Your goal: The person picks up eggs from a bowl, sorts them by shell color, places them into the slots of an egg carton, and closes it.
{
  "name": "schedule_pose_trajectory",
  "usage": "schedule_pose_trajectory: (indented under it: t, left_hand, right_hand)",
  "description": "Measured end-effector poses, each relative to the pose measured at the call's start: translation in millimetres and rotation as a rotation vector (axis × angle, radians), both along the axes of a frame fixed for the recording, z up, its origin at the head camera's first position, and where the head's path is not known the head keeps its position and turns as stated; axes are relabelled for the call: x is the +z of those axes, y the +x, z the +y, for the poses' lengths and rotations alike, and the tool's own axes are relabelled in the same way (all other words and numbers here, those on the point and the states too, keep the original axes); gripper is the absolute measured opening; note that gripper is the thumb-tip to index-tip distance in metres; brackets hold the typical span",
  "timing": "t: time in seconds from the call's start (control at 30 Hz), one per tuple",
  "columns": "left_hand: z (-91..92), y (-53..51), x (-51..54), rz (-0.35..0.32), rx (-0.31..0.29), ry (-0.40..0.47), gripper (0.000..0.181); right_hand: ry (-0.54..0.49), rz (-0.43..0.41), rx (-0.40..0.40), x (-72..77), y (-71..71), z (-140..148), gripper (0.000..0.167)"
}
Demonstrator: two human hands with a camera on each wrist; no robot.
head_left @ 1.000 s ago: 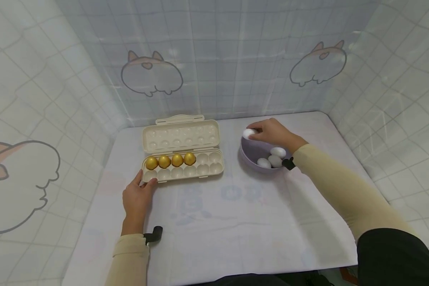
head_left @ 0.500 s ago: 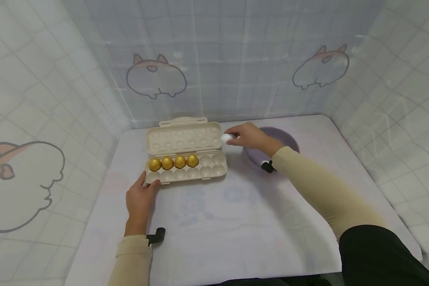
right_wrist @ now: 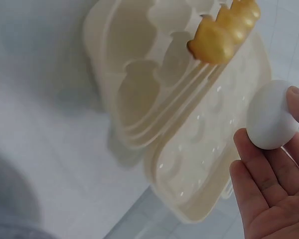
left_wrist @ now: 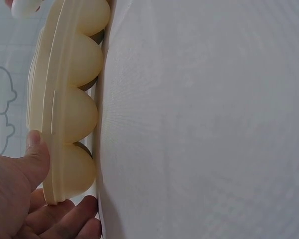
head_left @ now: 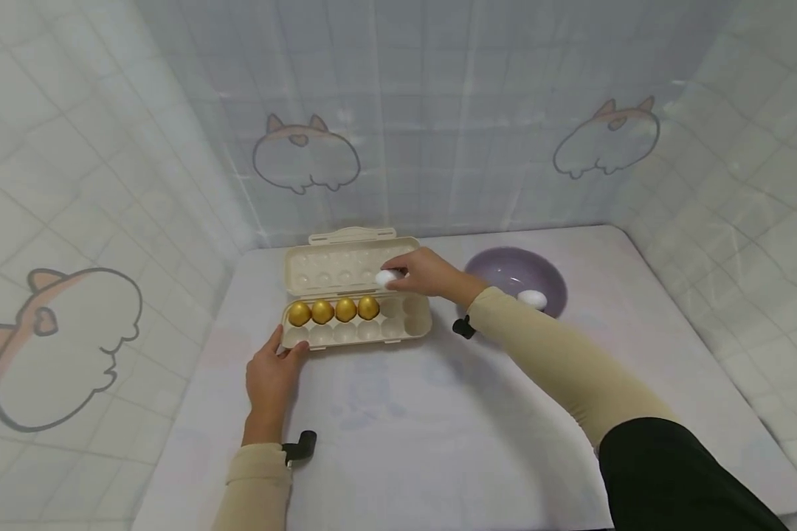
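A cream egg carton [head_left: 345,335] lies with its lid folded back on the table. Several gold eggs [head_left: 345,310] fill the left part of its back row; the front row cups hold nothing. My left hand [head_left: 272,380] grips the carton's front left corner, its thumb on the rim and fingers beneath in the left wrist view. Between thumb and fingers, my right hand [head_left: 432,276] holds a white egg [right_wrist: 273,114] above the carton, in front of the raised lid [head_left: 325,267]. In the right wrist view the egg is apart from the cups.
Right of the carton stands a purple bowl [head_left: 518,267] with a white egg [head_left: 532,299] showing; my right sleeve [head_left: 544,346] hides part of it. The white table [head_left: 398,457] is bounded by patterned curtains [head_left: 438,147] at the back and sides.
My right hand has carried the white egg leftward from the bowl to above the carton. The left hand keeps its grip on the carton's corner. The head view has shifted slightly.
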State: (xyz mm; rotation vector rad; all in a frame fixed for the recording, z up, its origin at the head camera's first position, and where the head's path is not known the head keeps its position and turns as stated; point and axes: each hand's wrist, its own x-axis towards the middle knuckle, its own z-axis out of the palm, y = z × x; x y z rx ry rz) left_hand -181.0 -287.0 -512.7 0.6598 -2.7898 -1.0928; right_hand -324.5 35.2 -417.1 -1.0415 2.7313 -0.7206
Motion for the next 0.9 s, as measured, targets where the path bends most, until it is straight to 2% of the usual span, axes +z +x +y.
schedule_pose_trajectory:
  t: [0.2,0.33,0.57,0.9]
  left_hand:
    - [0.7,0.1,-1.9,-0.010,0.004,-0.004,0.080]
    - [1.4,-0.9,-1.8,-0.016,0.013,-0.001,0.079]
    - [2.0,-2.3,-0.5,-0.015,0.022,-0.001,0.079]
    - [1.4,-1.2,-0.9,0.009,0.015,0.014,0.079]
  right_hand:
    - [-0.021,-0.001,0.022,-2.4,0.7,-18,0.036]
    - [0.000,0.006,0.018,-4.1,0.9,-28,0.037]
    - [0.023,-0.030,0.032,-3.7,3.3,-49,0.038]
    - [0.026,-0.070,0.073,-14.4,9.0,-82,0.038]
